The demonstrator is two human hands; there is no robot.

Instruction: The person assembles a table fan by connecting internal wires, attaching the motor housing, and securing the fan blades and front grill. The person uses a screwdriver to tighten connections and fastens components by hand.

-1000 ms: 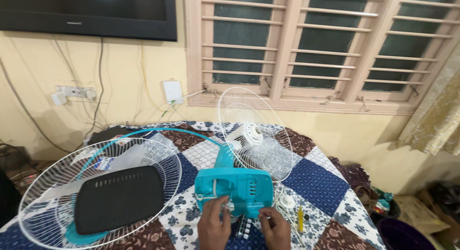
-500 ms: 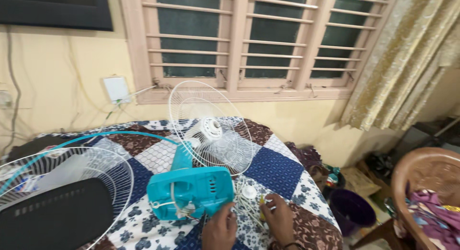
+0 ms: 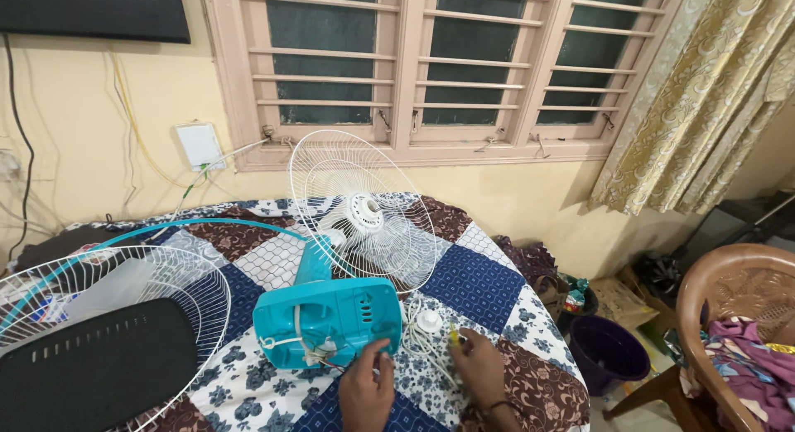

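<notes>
Hands (image 3: 422, 382) nearer teal fan base (image 3: 327, 320) now

A bed (image 3: 489, 287) under a patchwork quilt carries a turquoise fan base (image 3: 331, 320), two white wire guards (image 3: 364, 208), a black panel (image 3: 91, 370) and a white cord (image 3: 422, 337).

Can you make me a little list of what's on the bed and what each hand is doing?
Surface: patchwork quilt
Left hand: touching the teal fan base
Right hand: at a yellow tool, beside a white knob
Behind base: white rear grille, upright
Left side: white front grille lying flat with a black cover on it
Right edge: brown chair
</notes>
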